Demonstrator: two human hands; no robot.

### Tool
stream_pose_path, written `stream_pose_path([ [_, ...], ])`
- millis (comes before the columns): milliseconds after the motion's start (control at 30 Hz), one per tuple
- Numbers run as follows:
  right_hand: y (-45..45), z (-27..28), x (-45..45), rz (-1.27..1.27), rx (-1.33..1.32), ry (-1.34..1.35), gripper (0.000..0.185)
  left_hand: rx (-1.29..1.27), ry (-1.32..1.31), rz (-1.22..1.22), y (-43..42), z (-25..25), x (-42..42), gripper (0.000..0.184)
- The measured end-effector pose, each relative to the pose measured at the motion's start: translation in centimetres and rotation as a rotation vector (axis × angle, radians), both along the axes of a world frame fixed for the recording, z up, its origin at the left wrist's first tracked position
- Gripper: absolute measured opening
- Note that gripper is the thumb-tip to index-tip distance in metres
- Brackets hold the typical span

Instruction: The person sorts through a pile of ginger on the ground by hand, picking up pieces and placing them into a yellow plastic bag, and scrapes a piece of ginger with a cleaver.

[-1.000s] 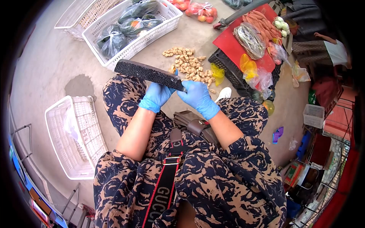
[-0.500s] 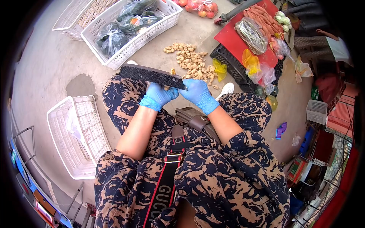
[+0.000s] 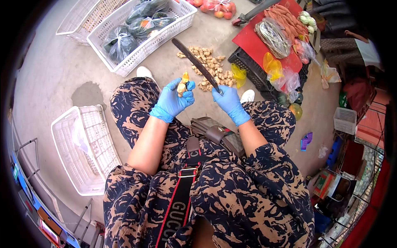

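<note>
My left hand (image 3: pixel 173 99), in a blue glove, is closed around a knob of ginger (image 3: pixel 181 87) held upright. The ginger's upper end shows a bright yellow cut face. My gloved right hand (image 3: pixel 227 101) grips the handle end of a broad dark knife (image 3: pixel 196 62), whose blade points up and to the left, seen nearly edge-on. Blade and ginger are apart. Beyond both hands, a spread of loose ginger (image 3: pixel 213 62) lies on the floor, partly behind the blade.
White crates stand at the upper left, one with bagged dark green vegetables (image 3: pixel 121 43), and another white crate (image 3: pixel 109 146) at the left. At the right, a red board (image 3: pixel 252 39) on a black crate carries carrots (image 3: pixel 285 18) and bags. A brown bag (image 3: pixel 211 132) rests on my lap.
The knife has swung from lying flat across both hands to pointing up and left, edge-on. My hands have moved apart, and the ginger in my left hand now shows fully.
</note>
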State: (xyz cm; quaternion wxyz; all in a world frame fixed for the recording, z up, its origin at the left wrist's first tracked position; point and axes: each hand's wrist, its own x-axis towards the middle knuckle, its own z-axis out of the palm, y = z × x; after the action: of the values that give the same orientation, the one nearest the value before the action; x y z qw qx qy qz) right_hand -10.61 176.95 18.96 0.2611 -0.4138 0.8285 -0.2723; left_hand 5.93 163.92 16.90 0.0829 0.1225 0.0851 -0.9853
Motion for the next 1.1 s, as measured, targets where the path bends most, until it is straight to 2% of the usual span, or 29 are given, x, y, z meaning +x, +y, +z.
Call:
stream_pose_path([
  [100, -0.8, 2.9, 1.8, 0.222, -0.113, 0.154, 0.019, -0.074, -0.144, 0.009, 0.4, -1.6, 0.0, 0.028],
  [167, -1.2, 4.0, 2.8, 0.326, -0.123, 0.211, 0.017, -0.425, -0.381, 0.109, 0.9, -2.7, -0.3, 0.026],
  [200, -1.4, 4.1, 3.1, 0.347, -0.118, 0.220, 0.018, -0.184, -0.395, 0.054, 0.6, -2.5, -0.4, 0.023],
  [233, -1.6, 4.2, 3.2, 0.369, -0.112, 0.229, 0.018, -0.175, -0.440, 0.057, 0.8, -1.8, -0.6, 0.024],
  [500, -2.2, 2.9, 3.2, 0.386, -0.047, 0.275, 0.019, -0.355, -0.460, 0.005, 1.0, -1.8, -0.6, 0.026],
  [600, -1.4, 1.4, 2.1, 0.354, -0.008, 0.282, 0.019, -0.318, -0.420, -0.006, 1.0, -1.6, -0.8, 0.031],
  [700, 0.4, -2.2, -0.1, 0.221, 0.091, 0.045, 0.023, -0.302, -0.391, -0.051, 1.0, -1.1, -0.7, 0.035],
  [800, 2.0, -3.6, -3.2, -0.181, 0.483, -0.326, 0.028, -0.378, -0.328, -0.053, 1.0, 0.0, -0.5, 0.037],
  [900, 3.5, -3.2, -3.6, -0.130, 0.392, -0.293, 0.031, -0.381, -0.296, -0.032, 0.8, -0.2, -0.7, 0.037],
  [1000, 3.1, -1.5, -1.4, -0.044, 0.031, -0.233, 0.027, -0.383, -0.318, -0.047, 0.8, 0.0, -1.0, 0.036],
  [1067, 2.0, 1.0, 0.2, 0.140, -0.058, -0.037, 0.023, -0.388, -0.315, -0.062, 0.7, -0.5, -1.0, 0.036],
  [1100, 1.6, 2.1, 1.0, 0.233, -0.100, 0.059, 0.022, -0.414, -0.393, -0.041, 0.9, -0.3, -0.9, 0.033],
])
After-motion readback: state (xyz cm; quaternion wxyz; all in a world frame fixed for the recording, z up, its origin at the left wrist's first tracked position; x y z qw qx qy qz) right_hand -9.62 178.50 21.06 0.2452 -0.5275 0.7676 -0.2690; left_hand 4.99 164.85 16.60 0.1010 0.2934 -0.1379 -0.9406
